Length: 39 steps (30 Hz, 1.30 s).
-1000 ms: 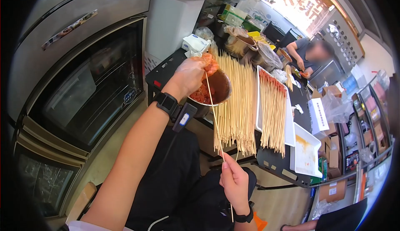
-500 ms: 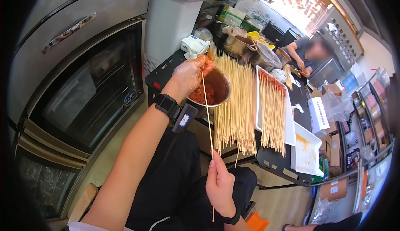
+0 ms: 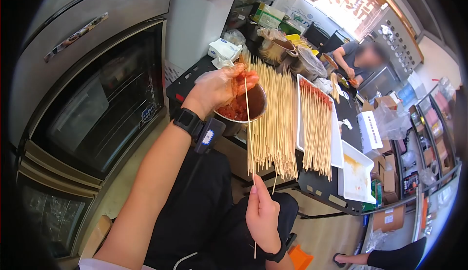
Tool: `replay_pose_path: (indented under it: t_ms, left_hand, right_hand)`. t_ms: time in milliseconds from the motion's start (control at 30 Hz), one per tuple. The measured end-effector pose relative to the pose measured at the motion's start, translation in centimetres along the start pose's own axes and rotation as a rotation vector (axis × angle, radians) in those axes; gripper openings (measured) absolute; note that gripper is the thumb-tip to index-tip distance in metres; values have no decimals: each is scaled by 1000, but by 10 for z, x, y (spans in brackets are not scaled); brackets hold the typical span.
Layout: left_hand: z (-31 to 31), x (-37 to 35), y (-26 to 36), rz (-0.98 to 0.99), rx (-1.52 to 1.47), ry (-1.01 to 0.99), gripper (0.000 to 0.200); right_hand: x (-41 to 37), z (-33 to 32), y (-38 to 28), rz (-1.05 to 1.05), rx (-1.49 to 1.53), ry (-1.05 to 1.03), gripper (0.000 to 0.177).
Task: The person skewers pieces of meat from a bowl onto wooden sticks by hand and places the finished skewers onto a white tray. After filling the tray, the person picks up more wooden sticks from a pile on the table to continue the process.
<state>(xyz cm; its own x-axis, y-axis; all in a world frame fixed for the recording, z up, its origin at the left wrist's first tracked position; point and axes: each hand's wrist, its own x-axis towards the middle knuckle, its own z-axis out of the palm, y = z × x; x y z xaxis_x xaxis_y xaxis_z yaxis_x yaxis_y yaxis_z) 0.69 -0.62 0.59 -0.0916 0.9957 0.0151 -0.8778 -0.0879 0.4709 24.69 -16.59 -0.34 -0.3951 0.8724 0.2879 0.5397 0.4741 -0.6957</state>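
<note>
My left hand (image 3: 219, 87), in a clear glove, pinches a red marinated piece of meat (image 3: 245, 78) over a metal bowl (image 3: 257, 105) of the same meat. My right hand (image 3: 263, 216) grips the lower end of a bamboo skewer (image 3: 249, 124), whose tip runs up into the meat in my left hand. Right of the bowl lies a wide pile of bare skewers (image 3: 275, 114) on the black table (image 3: 319, 187). A white tray (image 3: 337, 148) holds finished skewers (image 3: 314, 124) with red meat at their far ends.
A steel oven (image 3: 97, 89) stands at the left. An empty stained white tray (image 3: 358, 172) sits near the table's right edge. Another person (image 3: 356, 58) works at the far end. Tubs, tissue packs and boxes crowd the back, and shelves line the right.
My left hand with the meat has shifted slightly right over the bowl. My right hand dropped and came back up a little, keeping the skewer's tip in the meat.
</note>
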Motion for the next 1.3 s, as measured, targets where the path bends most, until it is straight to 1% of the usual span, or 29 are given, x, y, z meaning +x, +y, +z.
replay_pose_path:
  t_ms: [167,233,267,367,433,467,533,567,633,767,833,1067,1133,1167,1233,1300]
  left_hand:
    - [-4,5,0,39,-84,1,26]
    - [-1,0,-1,38,38,69,27]
    - [-4,3,-1,37,38,68,27]
    - [-24,14,-2,54,84,18,27]
    - [-34,18,-5,66,166,-143,27]
    - [-23,10,-6,61,165,-143,27]
    - [-3,-6,-6,115,321,-20,21]
    - [-1,-6,-6,112,321,-22,21]
    - [1,-5,-5,31,327,46,22]
    - [-3,1,-5,0,325,24,22]
    - [2,-4,-4,-25,397,27,22]
    - [1,-2,-7,-65,462,-8,20]
    - [1,1,-8,-77,554,-14,18]
    - [2,0,-9,-77,554,-16,18]
    - [6,-2,-10,-44,501,43,18]
    - [6,-2,-9,-63,473,40,19]
  right_hand:
    - [-2,1,1,9,-11,-24,34]
    - [-2,3,2,-25,13,-38,36]
    - [-3,2,2,-24,13,-37,36]
    - [-4,-2,-3,-20,-27,-15,36]
    - [-6,-3,-3,-27,-10,21,36]
    - [-6,-4,-2,-22,-11,22,36]
    - [-4,-4,1,2,8,-10,36]
    - [-3,-3,2,4,7,-7,36]
    - [-3,-1,3,-12,24,-12,36]
    - [-5,-1,6,1,12,-22,36]
    - [-5,-2,5,4,23,-18,36]
    - [-5,-6,4,18,22,-45,35]
    - [-6,-8,5,35,-35,-51,36]
    - [-7,-8,5,34,-36,-49,36]
    - [-8,-3,5,2,-68,-20,39]
    - [-9,5,2,-30,-113,-1,41]
